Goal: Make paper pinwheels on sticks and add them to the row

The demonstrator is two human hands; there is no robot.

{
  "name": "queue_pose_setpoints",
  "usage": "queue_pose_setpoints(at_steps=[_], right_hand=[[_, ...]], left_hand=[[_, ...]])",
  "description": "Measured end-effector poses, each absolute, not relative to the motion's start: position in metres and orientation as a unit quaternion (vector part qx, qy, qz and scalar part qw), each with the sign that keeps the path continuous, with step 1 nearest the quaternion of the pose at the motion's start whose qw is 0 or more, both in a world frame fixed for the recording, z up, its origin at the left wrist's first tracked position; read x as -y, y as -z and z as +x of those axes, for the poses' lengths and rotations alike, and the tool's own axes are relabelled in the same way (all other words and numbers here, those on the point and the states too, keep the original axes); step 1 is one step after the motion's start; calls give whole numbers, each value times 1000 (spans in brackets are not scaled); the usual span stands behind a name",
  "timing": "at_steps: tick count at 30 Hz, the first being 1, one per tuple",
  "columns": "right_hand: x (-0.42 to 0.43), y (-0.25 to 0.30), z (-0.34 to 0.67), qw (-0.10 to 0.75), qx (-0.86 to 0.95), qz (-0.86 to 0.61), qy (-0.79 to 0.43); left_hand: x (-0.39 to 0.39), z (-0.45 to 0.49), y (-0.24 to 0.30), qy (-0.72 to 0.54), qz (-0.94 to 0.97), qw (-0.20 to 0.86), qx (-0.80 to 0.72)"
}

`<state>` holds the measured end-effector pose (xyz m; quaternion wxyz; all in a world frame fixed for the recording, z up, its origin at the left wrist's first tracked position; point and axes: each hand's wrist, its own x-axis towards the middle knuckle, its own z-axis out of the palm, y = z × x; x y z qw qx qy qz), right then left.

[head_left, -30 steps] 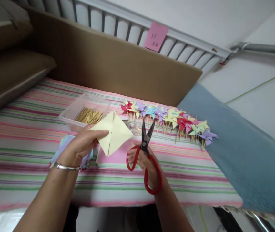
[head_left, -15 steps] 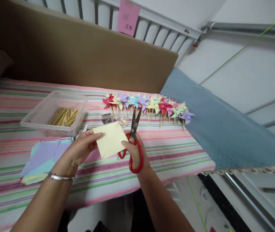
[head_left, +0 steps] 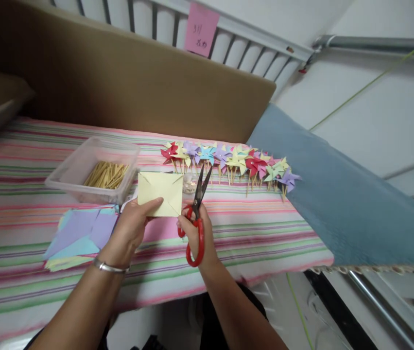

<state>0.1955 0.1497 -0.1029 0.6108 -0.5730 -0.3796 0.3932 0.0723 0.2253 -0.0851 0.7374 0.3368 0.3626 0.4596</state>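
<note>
My left hand [head_left: 136,221] pinches a pale yellow paper square [head_left: 159,187], thumb on its face. Short diagonal cuts run in from the square's corners. In my right hand [head_left: 201,231] are red-handled scissors [head_left: 197,201], dark blades pointing up and a little apart. The right fingertips are at the square's lower right corner; whether they grip it I cannot tell. Below the square a pink paper [head_left: 161,230] lies on the striped cloth. A small clear dish [head_left: 190,183] stands just behind, partly hidden by the square and the scissors.
A clear plastic box [head_left: 72,167] holds thin wooden sticks [head_left: 107,175]. Coloured paper sheets [head_left: 79,233] are stacked at the left. Several paper pinwheels [head_left: 238,158] on sticks line the back right. Behind stands a brown board [head_left: 148,82]. The table [head_left: 265,243] ends at the right.
The yellow square has turned from a tilted position to nearly level between my hands. My right hand with the scissors has shifted slightly left. The view has moved a little.
</note>
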Motion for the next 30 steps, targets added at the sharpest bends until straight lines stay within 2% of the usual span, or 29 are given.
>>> queue_pose_setpoints(at_steps=[6, 12, 30], right_hand=[[-142, 95, 191, 482, 475, -576, -459], [-129, 83, 186, 365, 530, -588, -490], [-127, 82, 181, 314, 510, -634, -489]], left_hand=[[-251, 31, 73, -495, 374, 666, -415], [-256, 12, 65, -457, 391, 676, -427], [-259, 8, 67, -467, 384, 687, -403]])
